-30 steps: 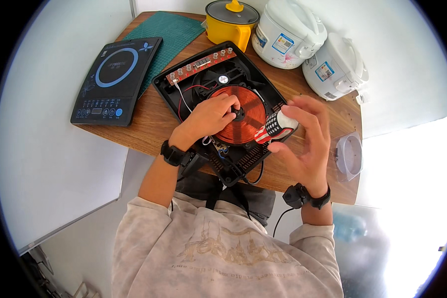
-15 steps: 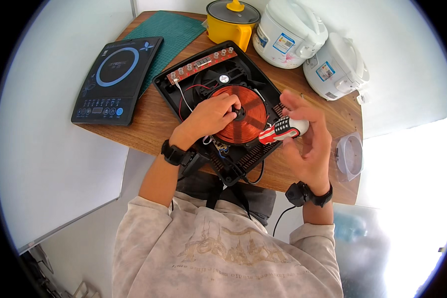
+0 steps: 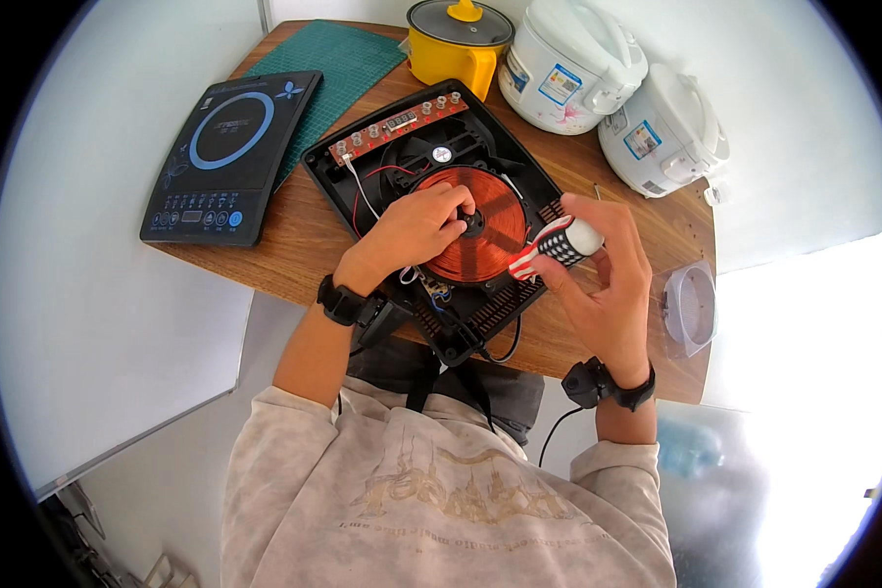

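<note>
An opened induction cooker base (image 3: pixel 531 157), black, lies on the table with a round copper coil (image 3: pixel 500 214) in its middle. My left hand (image 3: pixel 419 227) rests over the coil, its fingers pinched together at the dark centre hub; whatever they hold there is hidden. In my right hand (image 3: pixel 612 274) is a screwdriver (image 3: pixel 566 241) with a red, white and black handle, gripped between thumb and fingers. It tilts over the coil's right edge, and I cannot make out its tip. Along the far side of the base runs a red circuit board (image 3: pixel 400 125), with wires trailing from it.
The black glass cooktop panel (image 3: pixel 230 162) lies at left, partly on a green cutting mat (image 3: pixel 338 59). Behind stand a yellow pot (image 3: pixel 439 61) and two white rice cookers (image 3: pixel 570 69). A clear plastic container (image 3: pixel 691 306) sits near the table's right edge.
My right hand has shifted slightly, its fingers closing further round the screwdriver handle, which has turned. My left hand stays at the coil's centre.
</note>
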The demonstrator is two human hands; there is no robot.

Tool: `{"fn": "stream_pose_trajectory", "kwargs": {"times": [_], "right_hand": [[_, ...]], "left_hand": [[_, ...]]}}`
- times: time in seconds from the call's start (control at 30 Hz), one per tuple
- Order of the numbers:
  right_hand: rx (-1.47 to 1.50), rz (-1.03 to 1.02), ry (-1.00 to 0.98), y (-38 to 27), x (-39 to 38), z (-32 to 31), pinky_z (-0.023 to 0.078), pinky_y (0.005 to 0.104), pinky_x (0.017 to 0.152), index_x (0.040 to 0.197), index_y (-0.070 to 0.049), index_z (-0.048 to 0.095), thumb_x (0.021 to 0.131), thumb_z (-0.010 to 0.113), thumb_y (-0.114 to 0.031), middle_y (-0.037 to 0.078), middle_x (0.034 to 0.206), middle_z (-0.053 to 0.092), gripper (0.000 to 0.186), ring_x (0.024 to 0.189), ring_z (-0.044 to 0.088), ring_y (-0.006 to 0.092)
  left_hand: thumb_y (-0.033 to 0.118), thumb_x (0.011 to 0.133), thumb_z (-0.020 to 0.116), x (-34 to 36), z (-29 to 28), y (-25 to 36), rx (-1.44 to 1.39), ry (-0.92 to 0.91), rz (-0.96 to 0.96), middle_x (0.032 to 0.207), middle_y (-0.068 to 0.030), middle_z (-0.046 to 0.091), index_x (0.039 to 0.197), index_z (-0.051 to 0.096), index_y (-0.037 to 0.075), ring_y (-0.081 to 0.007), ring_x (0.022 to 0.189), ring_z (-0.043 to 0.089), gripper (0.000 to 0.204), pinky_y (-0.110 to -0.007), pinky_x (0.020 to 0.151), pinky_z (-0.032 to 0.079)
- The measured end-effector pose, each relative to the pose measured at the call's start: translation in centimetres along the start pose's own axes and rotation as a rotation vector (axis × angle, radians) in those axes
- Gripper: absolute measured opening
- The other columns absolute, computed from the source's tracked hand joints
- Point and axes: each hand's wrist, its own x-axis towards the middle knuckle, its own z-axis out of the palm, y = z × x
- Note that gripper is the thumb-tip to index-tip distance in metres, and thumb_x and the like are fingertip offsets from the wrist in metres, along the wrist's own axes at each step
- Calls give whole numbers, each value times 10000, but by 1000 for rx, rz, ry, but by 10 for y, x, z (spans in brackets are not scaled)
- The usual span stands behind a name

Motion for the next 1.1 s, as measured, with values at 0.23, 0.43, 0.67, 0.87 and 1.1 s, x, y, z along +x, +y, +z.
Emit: {"fn": "stream_pose_trajectory", "kwargs": {"times": [0.23, 0.43, 0.67, 0.87, 1.1], "right_hand": [[-111, -99, -36, -6, 2, -4, 543, 372, 910, 1356, -60, 569, 757, 795, 14, 159, 1251, 628, 645, 1068, 656, 312], [183, 86, 55, -6, -6, 2, 542, 371, 922, 1327, -75, 616, 766, 810, -2, 138, 1228, 603, 598, 1065, 643, 290], [-136, -153, -7, -15, 0, -6, 552, 360, 912, 1305, -62, 610, 757, 816, 7, 152, 1221, 627, 589, 1065, 662, 270], [154, -85, 120, -7, -1, 6, 556, 343, 872, 1238, -51, 640, 762, 819, 13, 147, 1201, 633, 513, 1024, 665, 269], [268, 37, 66, -10, -5, 6, 550, 380, 906, 1253, -33, 605, 748, 801, 33, 162, 1221, 642, 546, 1053, 661, 321]], "left_hand": [[127, 893, 713, -8, 6, 3, 148, 51, 138, 974, -100, 567, 1122, 598, 75, -291, 959, 601, 262, -411, 846, 498], [184, 799, 805, -33, 5, 33, 282, -45, 216, 1192, -131, 531, 1234, 598, 116, -353, 1156, 541, 487, -451, 983, 469], [226, 729, 878, -44, 18, 34, 430, 3, 219, 1317, -104, 509, 1242, 617, 162, -327, 1263, 508, 579, -469, 984, 461], [200, 705, 882, -43, 30, 40, 480, 53, 157, 1304, -80, 507, 1231, 617, 177, -314, 1251, 514, 589, -487, 977, 455], [181, 702, 873, -42, 23, 42, 483, 24, 171, 1273, -75, 542, 1158, 633, 155, -306, 1203, 559, 516, -453, 963, 498]]}}
